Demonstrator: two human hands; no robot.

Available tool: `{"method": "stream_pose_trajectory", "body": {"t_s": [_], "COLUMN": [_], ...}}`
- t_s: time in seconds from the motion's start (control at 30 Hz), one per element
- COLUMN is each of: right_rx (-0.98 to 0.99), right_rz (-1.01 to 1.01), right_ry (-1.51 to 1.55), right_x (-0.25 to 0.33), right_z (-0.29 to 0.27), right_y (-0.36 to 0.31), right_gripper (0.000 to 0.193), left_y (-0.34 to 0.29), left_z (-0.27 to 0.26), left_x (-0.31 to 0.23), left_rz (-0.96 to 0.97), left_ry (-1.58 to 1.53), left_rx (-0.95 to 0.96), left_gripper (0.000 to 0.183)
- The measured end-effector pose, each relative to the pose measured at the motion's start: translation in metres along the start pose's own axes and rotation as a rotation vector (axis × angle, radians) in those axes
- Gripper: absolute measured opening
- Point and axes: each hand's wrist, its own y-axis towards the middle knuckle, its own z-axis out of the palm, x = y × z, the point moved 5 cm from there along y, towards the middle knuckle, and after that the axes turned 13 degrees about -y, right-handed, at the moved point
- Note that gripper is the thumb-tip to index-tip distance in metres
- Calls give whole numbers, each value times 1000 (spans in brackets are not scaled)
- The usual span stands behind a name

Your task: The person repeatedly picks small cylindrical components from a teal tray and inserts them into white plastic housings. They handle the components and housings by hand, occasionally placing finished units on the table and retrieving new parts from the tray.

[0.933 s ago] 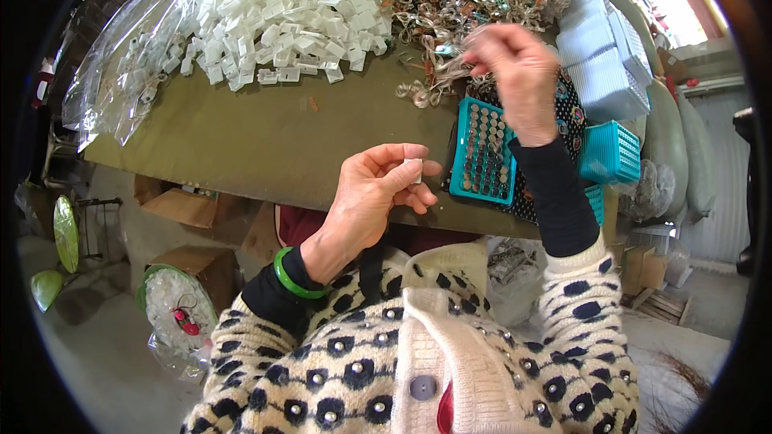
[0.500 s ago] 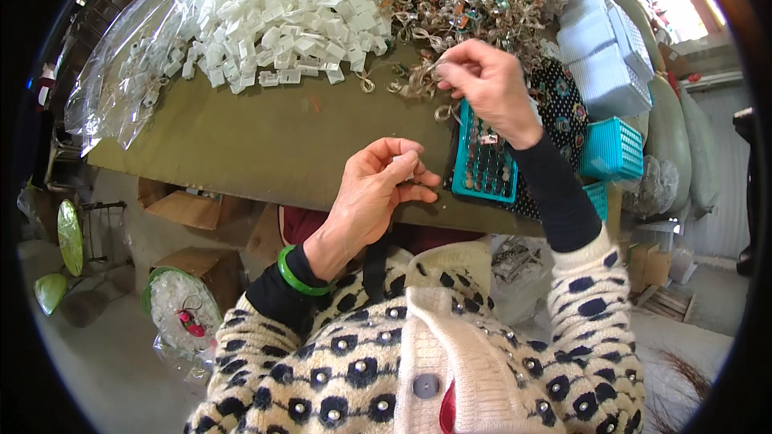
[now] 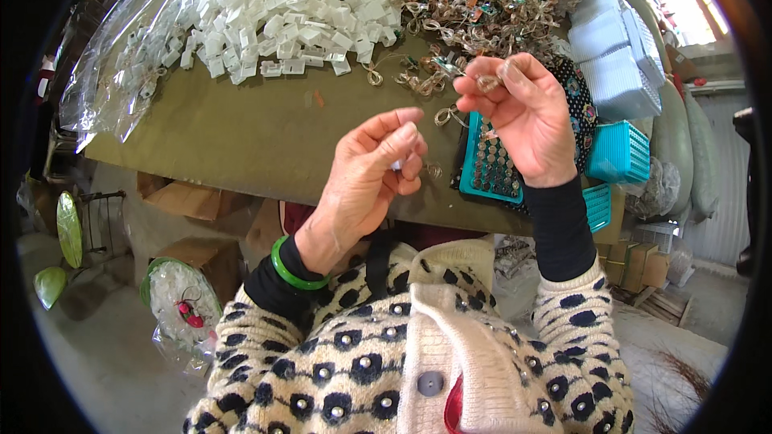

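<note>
Above the olive table, my left hand (image 3: pixel 371 162) is closed in a pinch, and a small whitish bit shows between its fingers. I cannot make out what it is. My right hand (image 3: pixel 524 112) pinches a small coiled cord (image 3: pixel 487 83) between thumb and fingers, near the heap of coiled cords (image 3: pixel 490 0). Below that hand lies a teal tray (image 3: pixel 465 181) with rows of small round dark pieces, partly hidden by my wrist. A loose loop of cord (image 3: pixel 447 116) rests at the tray's upper left.
Small translucent white plastic pieces (image 3: pixel 281 16) form a large heap at the far left, beside clear plastic sheeting (image 3: pixel 112 72). Pale blue trays (image 3: pixel 615 72) are stacked at the right, with a teal basket (image 3: pixel 618 153) below them. The table's near edge (image 3: pixel 201 185) runs before me.
My right hand has drawn back from the cord heap and turned palm up, now with a coiled cord in its fingers. My left hand has risen slightly, its fingers more curled.
</note>
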Motion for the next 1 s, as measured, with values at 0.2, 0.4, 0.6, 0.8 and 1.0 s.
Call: {"method": "stream_pose_trajectory", "body": {"t_s": [0.2, 0.4, 0.6, 0.8, 1.0], "right_rx": [77, 122, -79, -86, -257], "right_rz": [10, -1, 97, -177, -253], "right_ry": [-13, -110, -355, -771, -1081], "right_x": [-10, -8, -17, -15, -13], "right_z": [23, 32, 39, 48, 51], "right_y": [-35, -53, -67, -71, -76], "right_gripper": [15, 13, 17, 21, 20], "left_y": [3, -2, -7, -7, -11], "left_z": [13, 15, 15, 12, 12], "left_x": [-15, -10, 0, 3, 5], "left_rz": [10, 70, 108, 121, 208], "left_ry": [37, 234, 326, 299, 236], "left_rx": [43, 14, -3, -51, -39], "left_gripper": [38, 20, 17, 11, 16]}}
